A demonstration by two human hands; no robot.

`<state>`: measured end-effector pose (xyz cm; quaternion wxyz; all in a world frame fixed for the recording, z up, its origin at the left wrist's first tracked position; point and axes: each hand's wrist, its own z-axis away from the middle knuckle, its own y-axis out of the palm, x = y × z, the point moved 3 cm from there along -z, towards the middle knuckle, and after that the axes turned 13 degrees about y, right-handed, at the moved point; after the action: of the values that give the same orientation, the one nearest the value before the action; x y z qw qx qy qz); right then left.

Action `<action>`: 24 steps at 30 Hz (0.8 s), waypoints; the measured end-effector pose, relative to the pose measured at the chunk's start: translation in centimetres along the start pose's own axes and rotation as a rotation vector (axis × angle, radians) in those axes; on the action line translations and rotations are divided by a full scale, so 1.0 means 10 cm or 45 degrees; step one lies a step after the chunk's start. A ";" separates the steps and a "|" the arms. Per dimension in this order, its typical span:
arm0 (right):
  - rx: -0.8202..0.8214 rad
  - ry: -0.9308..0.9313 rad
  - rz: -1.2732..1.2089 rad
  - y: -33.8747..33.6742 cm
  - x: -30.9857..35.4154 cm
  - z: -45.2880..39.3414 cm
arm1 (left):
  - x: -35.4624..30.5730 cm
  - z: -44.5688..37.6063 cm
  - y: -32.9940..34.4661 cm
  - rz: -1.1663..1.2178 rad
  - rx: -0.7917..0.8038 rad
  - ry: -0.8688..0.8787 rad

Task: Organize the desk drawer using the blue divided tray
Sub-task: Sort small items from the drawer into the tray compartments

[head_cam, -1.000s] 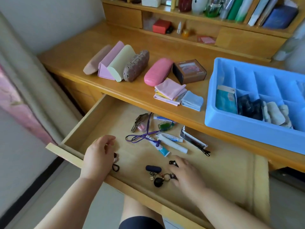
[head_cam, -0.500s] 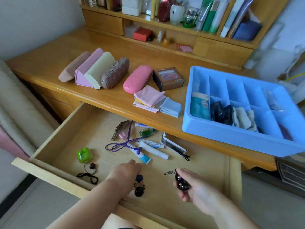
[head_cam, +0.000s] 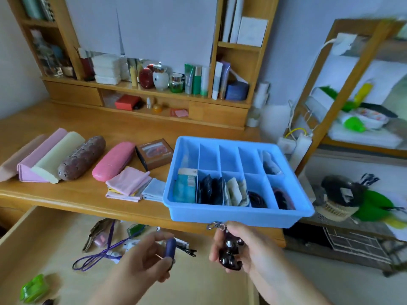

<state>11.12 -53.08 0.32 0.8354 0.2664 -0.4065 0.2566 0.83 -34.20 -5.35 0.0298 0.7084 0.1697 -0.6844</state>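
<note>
A home bedroom: wooden desk (head_cam: 66, 199) with cosmetics-filled hutch shelf (head_cam: 154, 89) and a bunk-bed frame (head_cam: 343, 69) alongside.

Pink glasses case (head_cam: 113, 161) on desktop beside brown box (head_cam: 155, 153); folded cloths (head_cam: 130, 183) in front.

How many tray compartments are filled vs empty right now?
Blue divided tray, ten compartments in two rows of five.
Filled: 6 (all five in the near row, plus the far right one in the back row)
Empty: 4 (the other back-row compartments, as far as the view shows)
Total: 10
</note>
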 end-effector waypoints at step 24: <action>-1.151 -0.280 1.801 -1.24 1.65 -1.07 | -0.63 -1.30 0.18 -0.672 -0.299 0.511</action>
<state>33.80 -51.55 5.22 0.4599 -0.3871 -0.6199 0.5044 13.81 -33.57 1.28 -0.1010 0.7524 0.4271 -0.4913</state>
